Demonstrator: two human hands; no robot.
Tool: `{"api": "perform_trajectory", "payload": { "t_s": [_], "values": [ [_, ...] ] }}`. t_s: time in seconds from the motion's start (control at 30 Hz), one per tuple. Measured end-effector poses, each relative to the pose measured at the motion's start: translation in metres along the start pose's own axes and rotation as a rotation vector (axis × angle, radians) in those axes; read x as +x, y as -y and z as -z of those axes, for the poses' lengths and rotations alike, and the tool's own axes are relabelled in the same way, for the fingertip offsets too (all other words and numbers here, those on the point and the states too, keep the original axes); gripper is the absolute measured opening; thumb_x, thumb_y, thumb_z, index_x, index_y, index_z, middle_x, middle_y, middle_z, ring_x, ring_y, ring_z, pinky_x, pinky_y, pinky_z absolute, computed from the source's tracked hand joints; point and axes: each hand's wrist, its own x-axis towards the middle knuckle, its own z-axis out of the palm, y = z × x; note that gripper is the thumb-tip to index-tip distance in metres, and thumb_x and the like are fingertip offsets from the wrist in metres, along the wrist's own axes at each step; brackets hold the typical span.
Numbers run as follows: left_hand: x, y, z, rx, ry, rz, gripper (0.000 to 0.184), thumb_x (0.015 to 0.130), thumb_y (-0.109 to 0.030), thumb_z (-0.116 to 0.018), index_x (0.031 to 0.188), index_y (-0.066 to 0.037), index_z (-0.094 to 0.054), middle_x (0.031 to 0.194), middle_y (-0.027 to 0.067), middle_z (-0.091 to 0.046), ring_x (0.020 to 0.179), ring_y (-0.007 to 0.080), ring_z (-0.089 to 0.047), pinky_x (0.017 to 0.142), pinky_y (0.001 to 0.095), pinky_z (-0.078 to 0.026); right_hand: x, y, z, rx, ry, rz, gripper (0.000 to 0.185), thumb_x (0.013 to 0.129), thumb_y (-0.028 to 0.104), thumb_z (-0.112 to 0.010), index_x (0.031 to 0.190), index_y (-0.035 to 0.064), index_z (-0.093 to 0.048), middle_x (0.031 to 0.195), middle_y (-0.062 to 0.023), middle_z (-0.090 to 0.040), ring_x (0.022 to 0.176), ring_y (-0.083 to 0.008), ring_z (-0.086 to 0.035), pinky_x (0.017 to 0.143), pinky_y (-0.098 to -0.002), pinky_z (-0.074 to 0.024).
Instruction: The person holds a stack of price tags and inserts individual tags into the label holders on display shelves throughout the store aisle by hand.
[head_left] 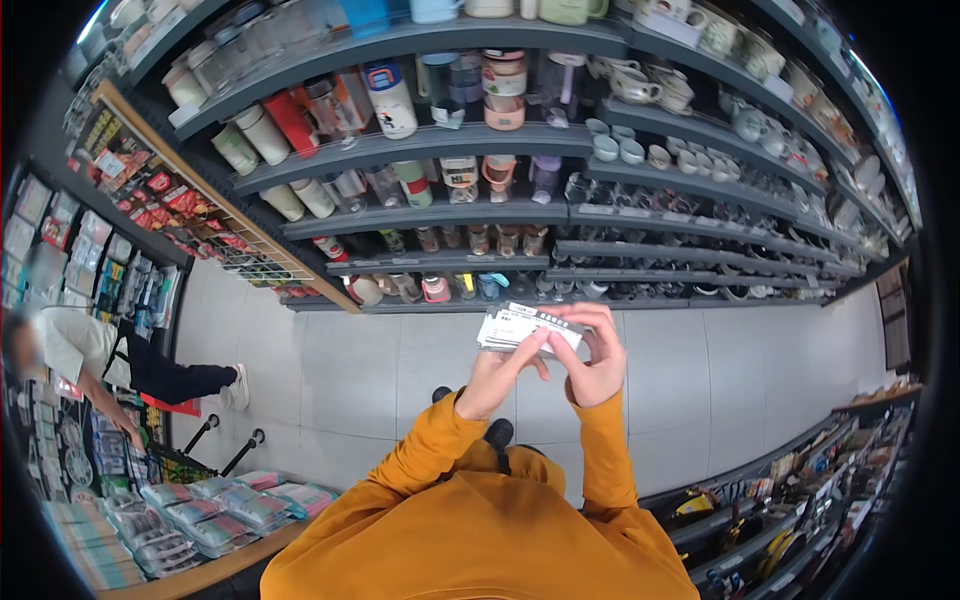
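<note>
A small stack of white printed labels (512, 327) is held up in front of my body, over the floor near the shelves. My left hand (492, 378) grips the stack from below, its thumb lying across the front. On the right side, my right hand (598, 358) pinches the same stack, with its thumb on the face and its fingers curved around the upper right edge. The print on the labels is too small to read.
Shelves (400, 218) with bottles, cups and glassware stretch across the front. A person (90, 350) bends at the left beside a red basket (172, 404). Packaged goods (215, 510) lie on a lower left display; more racks (790, 510) stand at lower right.
</note>
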Motion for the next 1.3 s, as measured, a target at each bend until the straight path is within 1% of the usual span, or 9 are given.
{"api": "perform_trajectory", "payload": {
  "t_s": [0.17,0.3,0.63,0.77,0.93,0.97,1.13,1.23,1.3],
  "values": [
    [-0.013,-0.004,0.043,0.095,-0.12,0.067,0.025,0.094,-0.016,-0.057,0.114,-0.001,-0.058,0.099,0.0028,-0.064,0.075,0.0078,-0.059,0.049,0.0224,-0.043,0.013,-0.023,-0.003,-0.066,0.316,-0.108,0.008,0.08,0.001,-0.07,0.086,-0.003,-0.067,0.09,-0.0092,-0.064,0.084,-0.0155,-0.061,0.072,-0.0252,-0.0494],
    [-0.031,-0.007,0.09,0.091,-0.249,0.104,0.02,0.093,-0.017,-0.059,0.107,-0.002,-0.06,0.094,0.0021,-0.063,0.074,0.0072,-0.058,0.048,0.0218,-0.041,0.023,-0.033,-0.044,-0.13,0.516,-0.134,0.01,0.081,0.004,-0.071,0.089,-0.0022,-0.07,0.086,-0.0085,-0.064,0.072,-0.0127,-0.058,0.063,-0.0235,-0.0469],
    [-0.038,-0.067,0.223,-0.128,-0.442,0.101,0.024,0.095,-0.019,-0.057,0.116,-0.007,-0.054,0.107,0.0029,-0.063,0.095,0.012,-0.063,0.065,0.0248,-0.051,0.104,-0.071,-0.19,-0.1,0.562,-0.349,0.011,0.083,0.008,-0.072,0.086,-0.0018,-0.07,0.069,0.0007,-0.061,0.052,-0.0016,-0.049,0.047,-0.0174,-0.0356],
    [-0.037,-0.099,0.28,-0.212,-0.423,0.1,0.023,0.095,-0.019,-0.057,0.115,-0.008,-0.054,0.111,0.0039,-0.061,0.105,0.0158,-0.062,0.075,0.0272,-0.054,0.189,-0.092,-0.287,-0.158,0.498,-0.118,0.012,0.085,0.01,-0.069,0.09,-0.0008,-0.071,0.076,-0.0042,-0.066,0.054,-0.004,-0.051,0.049,-0.021,-0.0397],
    [-0.043,-0.124,0.352,-0.238,-0.438,0.186,0.023,0.094,-0.019,-0.058,0.114,-0.009,-0.054,0.113,0.0028,-0.061,0.108,0.017,-0.061,0.076,0.0273,-0.054,0.29,-0.125,-0.407,-0.397,0.372,0.45,0.013,0.085,0.011,-0.063,0.095,0.0033,-0.069,0.09,-0.015,-0.067,0.079,-0.0329,-0.065,0.066,-0.035,-0.0507],
    [-0.045,-0.129,0.363,-0.241,-0.443,0.201,0.023,0.094,-0.019,-0.058,0.114,-0.01,-0.054,0.113,0.0026,-0.061,0.109,0.0173,-0.061,0.076,0.0272,-0.053,0.302,-0.133,-0.422,-0.509,0.368,0.527,0.014,0.086,0.015,-0.063,0.096,0.0074,-0.069,0.089,-0.0135,-0.068,0.079,-0.0329,-0.065,0.068,-0.0369,-0.0513],
    [-0.058,-0.14,0.401,-0.303,-0.473,0.226,0.023,0.094,-0.019,-0.059,0.113,-0.009,-0.054,0.113,0.0032,-0.06,0.109,0.018,-0.061,0.075,0.0253,-0.054,0.32,-0.155,-0.458,-0.837,0.496,0.326,0.017,0.087,0.024,-0.063,0.098,0.0134,-0.069,0.077,-0.0117,-0.068,0.067,-0.03,-0.065,0.065,-0.0369,-0.0517],
    [-0.062,-0.138,0.417,-0.343,-0.482,0.252,0.024,0.093,-0.019,-0.059,0.114,-0.008,-0.053,0.113,0.004,-0.06,0.109,0.0182,-0.061,0.076,0.025,-0.054,0.323,-0.147,-0.46,-0.676,0.626,0.043,0.017,0.089,0.025,-0.062,0.098,0.0121,-0.069,0.069,-0.0104,-0.067,0.056,-0.0208,-0.065,0.06,-0.033,-0.0505],
    [-0.062,-0.136,0.423,-0.389,-0.474,0.272,0.025,0.093,-0.018,-0.059,0.115,-0.007,-0.053,0.114,0.0046,-0.06,0.108,0.0183,-0.061,0.077,0.0249,-0.055,0.329,-0.169,-0.458,-0.521,0.624,0.024,0.018,0.09,0.024,-0.061,0.099,0.0109,-0.069,0.063,-0.0073,-0.065,0.05,-0.0126,-0.062,0.055,-0.0281,-0.0481]
  ]
}}
